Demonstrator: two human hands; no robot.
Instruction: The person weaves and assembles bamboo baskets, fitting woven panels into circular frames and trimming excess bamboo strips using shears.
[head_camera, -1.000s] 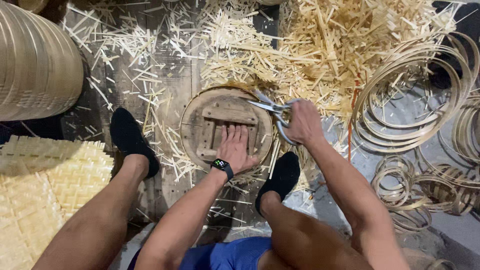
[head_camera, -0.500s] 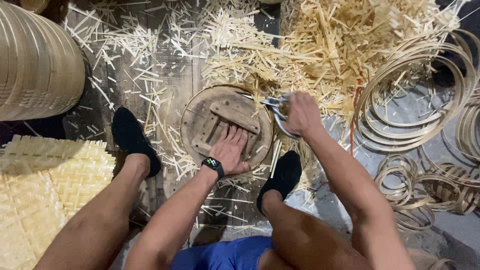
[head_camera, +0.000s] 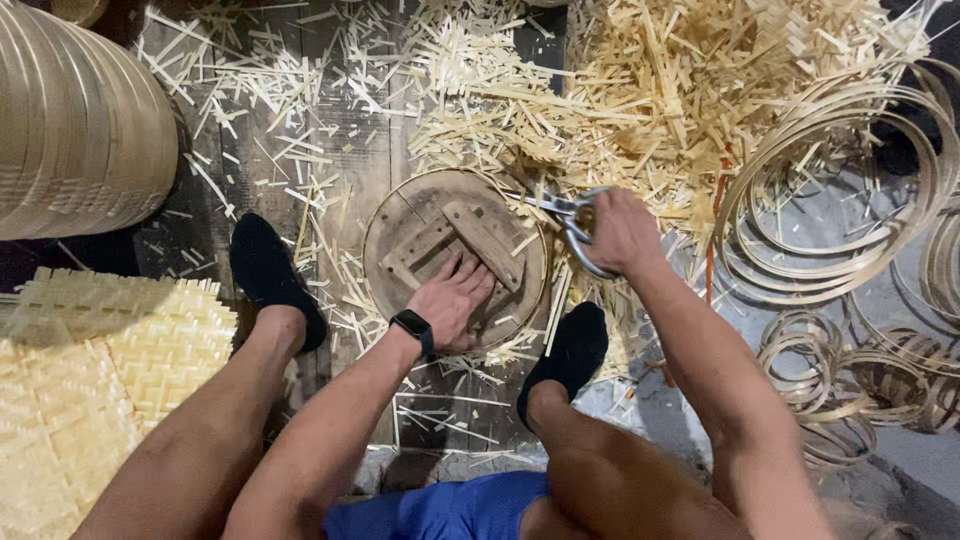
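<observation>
- Since the earlier frames, the left hand has slid toward the near edge of the round wooden disc, and the right hand with the scissors has stayed at the disc's right rim.
- Left hand: palm down and flat on the disc, fingers spread narrowly over the lower crosspiece; it presses on the wood and grips nothing. A black watch sits on the wrist.
- Right hand: closed around the metal handle loops of the scissors. Blades point left, toward the disc's upper right edge; whether they touch the rim cannot be determined.
- Disc: lies on the floor between the two black shoes, left shoe and right shoe. Two wooden battens cross its upper face.
- Floor: dark planks littered with pale cut strips.
- Large pile of bamboo offcuts: beyond and to the right of the disc, just behind the right hand.
- Coiled bamboo hoops: at the right, well apart from the disc; smaller coils lie nearer the right knee.
- Woven mat: at the lower left, beside the left leg.
- Stack of round bamboo frames: at the upper left.
- Blue shorts: at the bottom centre.
</observation>
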